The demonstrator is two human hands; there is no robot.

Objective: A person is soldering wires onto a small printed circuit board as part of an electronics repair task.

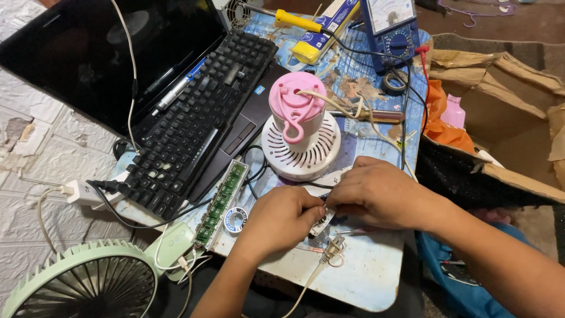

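The fingers point(315, 213) of the left hand point(279, 221) are pinched narrow on a small white circuit board point(322, 222), which is held just above the worktop point(365, 277) near the middle of its near edge. The fingers of the right hand point(376, 194) are curled close over the same board from the other side; their tips are hidden, so it cannot be told what they grip beyond the board. Thin dark wires point(312, 185) are seen running from the board toward the pink-and-white round appliance point(300, 132) standing behind the hands at the worktop's centre.

A green component strip point(220, 203) and a small solder reel point(235, 219) lie just beside the left hand. A white lead with a metal clip point(333, 250) lies toward the near edge. A laptop point(176, 100) occupies the left side, a blue multimeter point(389, 26) the far right corner.

The step in hand is judged to be fine handling of the board and its wiring. The next move is judged to call for a steady grip and no strain on the thin wires.
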